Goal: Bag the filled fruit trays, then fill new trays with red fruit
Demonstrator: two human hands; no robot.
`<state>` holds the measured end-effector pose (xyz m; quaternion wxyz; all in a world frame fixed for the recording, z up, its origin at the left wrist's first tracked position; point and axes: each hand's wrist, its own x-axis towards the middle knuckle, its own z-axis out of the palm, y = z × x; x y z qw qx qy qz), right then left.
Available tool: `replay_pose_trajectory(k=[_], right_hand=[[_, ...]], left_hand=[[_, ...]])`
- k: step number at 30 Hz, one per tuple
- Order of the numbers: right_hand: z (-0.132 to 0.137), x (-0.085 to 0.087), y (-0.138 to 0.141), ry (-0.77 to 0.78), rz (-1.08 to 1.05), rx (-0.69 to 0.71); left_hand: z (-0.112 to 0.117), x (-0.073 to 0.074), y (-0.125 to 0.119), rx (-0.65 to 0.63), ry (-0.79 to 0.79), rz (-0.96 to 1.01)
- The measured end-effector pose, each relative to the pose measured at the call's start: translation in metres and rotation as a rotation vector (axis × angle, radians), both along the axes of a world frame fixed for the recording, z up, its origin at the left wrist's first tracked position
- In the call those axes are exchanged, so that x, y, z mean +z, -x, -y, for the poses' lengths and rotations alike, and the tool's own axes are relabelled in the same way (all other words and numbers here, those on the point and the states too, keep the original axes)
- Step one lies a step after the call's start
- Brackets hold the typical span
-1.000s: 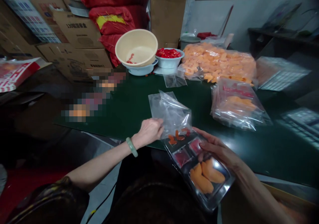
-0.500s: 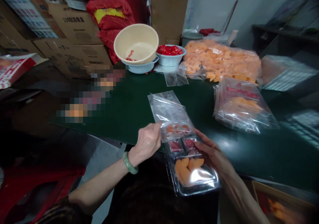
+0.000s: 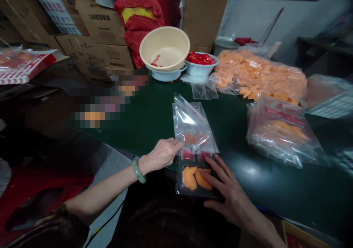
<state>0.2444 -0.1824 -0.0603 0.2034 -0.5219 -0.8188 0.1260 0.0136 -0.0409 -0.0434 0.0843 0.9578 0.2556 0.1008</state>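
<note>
A black compartment tray lies at the near edge of the green table, with curved orange pieces in its largest section and red packets above them. Over its far end is a clear plastic bag, its other end lying flat on the tabletop; small orange-red shapes show through it. My left hand, wearing a green bangle, is closed on the left side of the bag beside the red packets. My right hand is open, fingers spread over the tray's right side and touching an orange piece.
Filled clear packs are stacked on the right. Behind them lies a large bag of orange pieces. A cream basin and a bowl of red packets stand at the back. A pixelated patch hides the table's left side.
The tray has come down flat at the table edge from a tilted hold. My right hand has loosened from its side grip and spread over the tray. The camera view has shifted left.
</note>
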Motion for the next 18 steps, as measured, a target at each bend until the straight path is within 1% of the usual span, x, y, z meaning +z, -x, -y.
replay_pose_trajectory(k=[2,5,7,9,11,12,13,16,17,18], right_hand=[[-0.006,-0.009,-0.005,-0.091,-0.027,-0.004],[-0.032,-0.017,0.004,-0.203,-0.113,-0.060],[-0.054,-0.016,0.019,-0.241,-0.100,-0.161],[-0.075,-0.011,0.034,-0.256,-0.012,-0.272],[-0.092,-0.002,0.043,-0.240,0.098,-0.335],[-0.098,0.002,0.045,-0.221,0.137,-0.327],[-0.102,0.007,0.045,-0.196,0.160,-0.281],[-0.105,0.020,0.036,-0.109,0.182,0.001],[-0.105,0.023,0.032,-0.105,0.193,0.064],[-0.106,0.024,0.029,-0.123,0.208,0.088]], left_hand=[[-0.003,0.004,-0.001,-0.049,0.005,0.008],[-0.008,0.013,-0.003,-0.101,-0.022,-0.040],[-0.011,0.021,-0.004,-0.109,-0.056,-0.087],[-0.013,0.026,-0.005,-0.100,-0.087,-0.131],[-0.014,0.028,-0.003,-0.073,-0.093,-0.154],[-0.015,0.028,-0.001,-0.049,-0.078,-0.151],[-0.017,0.026,0.002,-0.017,-0.060,-0.137],[-0.022,0.019,0.014,0.094,-0.024,-0.058],[-0.024,0.017,0.018,0.118,-0.022,-0.039],[-0.026,0.015,0.022,0.129,-0.020,-0.027]])
